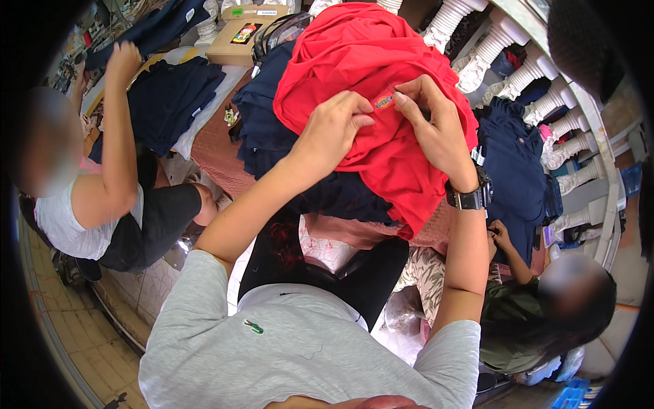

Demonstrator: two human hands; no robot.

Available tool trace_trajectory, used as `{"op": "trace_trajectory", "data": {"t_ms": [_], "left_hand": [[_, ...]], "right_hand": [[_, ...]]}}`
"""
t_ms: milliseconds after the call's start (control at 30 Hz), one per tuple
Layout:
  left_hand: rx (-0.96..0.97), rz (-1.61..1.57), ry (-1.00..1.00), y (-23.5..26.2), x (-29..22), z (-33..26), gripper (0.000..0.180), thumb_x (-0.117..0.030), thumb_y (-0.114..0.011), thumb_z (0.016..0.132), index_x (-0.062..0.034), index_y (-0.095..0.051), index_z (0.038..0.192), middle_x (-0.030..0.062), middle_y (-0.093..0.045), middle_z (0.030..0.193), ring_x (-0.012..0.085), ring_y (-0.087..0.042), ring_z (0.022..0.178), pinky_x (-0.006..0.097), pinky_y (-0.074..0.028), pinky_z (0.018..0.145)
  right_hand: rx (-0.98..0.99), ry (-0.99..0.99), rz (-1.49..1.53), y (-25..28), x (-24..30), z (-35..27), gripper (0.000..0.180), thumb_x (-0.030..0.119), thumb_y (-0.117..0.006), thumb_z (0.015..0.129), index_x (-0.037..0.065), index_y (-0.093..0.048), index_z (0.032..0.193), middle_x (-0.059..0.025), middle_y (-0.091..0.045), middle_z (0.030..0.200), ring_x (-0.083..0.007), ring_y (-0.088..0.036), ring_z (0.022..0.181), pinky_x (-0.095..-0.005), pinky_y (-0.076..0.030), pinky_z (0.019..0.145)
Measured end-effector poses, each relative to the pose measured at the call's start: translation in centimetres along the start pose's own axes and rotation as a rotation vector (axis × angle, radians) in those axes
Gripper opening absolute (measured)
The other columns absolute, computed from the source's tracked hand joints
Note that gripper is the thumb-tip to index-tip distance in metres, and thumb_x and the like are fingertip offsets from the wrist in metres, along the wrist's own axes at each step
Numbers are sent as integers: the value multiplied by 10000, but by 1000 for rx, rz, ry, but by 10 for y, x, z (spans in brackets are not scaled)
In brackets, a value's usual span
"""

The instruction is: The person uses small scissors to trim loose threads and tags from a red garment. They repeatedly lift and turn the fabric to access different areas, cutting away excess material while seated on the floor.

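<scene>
A heap of red garments [354, 48] lies in front of me on top of a stack of dark navy garments [266, 102]. A small coloured logo patch [383, 101] shows on the red cloth between my hands. My left hand [335, 128] is closed, thumb and fingers pinching the red cloth just left of the patch. At the patch's right edge, my right hand [434, 123] has its thumb and forefinger pinched together. Whatever the right fingertips hold is too small to make out. A dark wristwatch [470, 198] is on my right wrist.
Navy garments [514, 170] lie to the right, beside white wrapped posts [494, 54]. One person [109, 184] sits at the left near more navy cloth [167, 102]; another person [524, 313] sits at the lower right. A cardboard box [242, 37] stands at the back left.
</scene>
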State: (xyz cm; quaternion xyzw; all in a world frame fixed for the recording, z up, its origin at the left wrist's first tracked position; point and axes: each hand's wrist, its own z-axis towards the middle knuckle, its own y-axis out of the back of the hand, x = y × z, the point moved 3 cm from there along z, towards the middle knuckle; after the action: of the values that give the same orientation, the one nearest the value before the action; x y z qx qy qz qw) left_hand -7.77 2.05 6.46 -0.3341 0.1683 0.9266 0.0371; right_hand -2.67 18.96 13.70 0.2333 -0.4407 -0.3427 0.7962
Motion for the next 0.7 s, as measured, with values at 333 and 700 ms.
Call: {"op": "trace_trajectory", "data": {"t_ms": [333, 700], "left_hand": [[88, 112, 102, -9, 25, 7, 87, -68, -601, 966, 16, -586, 948, 139, -646, 898, 280, -640, 825, 360, -518, 764], [187, -274, 400, -4, 20, 9, 119, -99, -469, 1055, -29, -536, 985, 56, -664, 1005, 126, -590, 861, 296, -509, 806]], "right_hand": [[-9, -17, 108, -4, -12, -6, 221, 222, -628, 977, 15, -613, 1053, -117, -719, 933, -261, -691, 867, -356, -515, 779], [143, 144, -284, 2, 14, -1, 137, 179, -666, 886, 65, -675, 963, -89, -730, 935, -305, -691, 860, -396, -522, 704]]}}
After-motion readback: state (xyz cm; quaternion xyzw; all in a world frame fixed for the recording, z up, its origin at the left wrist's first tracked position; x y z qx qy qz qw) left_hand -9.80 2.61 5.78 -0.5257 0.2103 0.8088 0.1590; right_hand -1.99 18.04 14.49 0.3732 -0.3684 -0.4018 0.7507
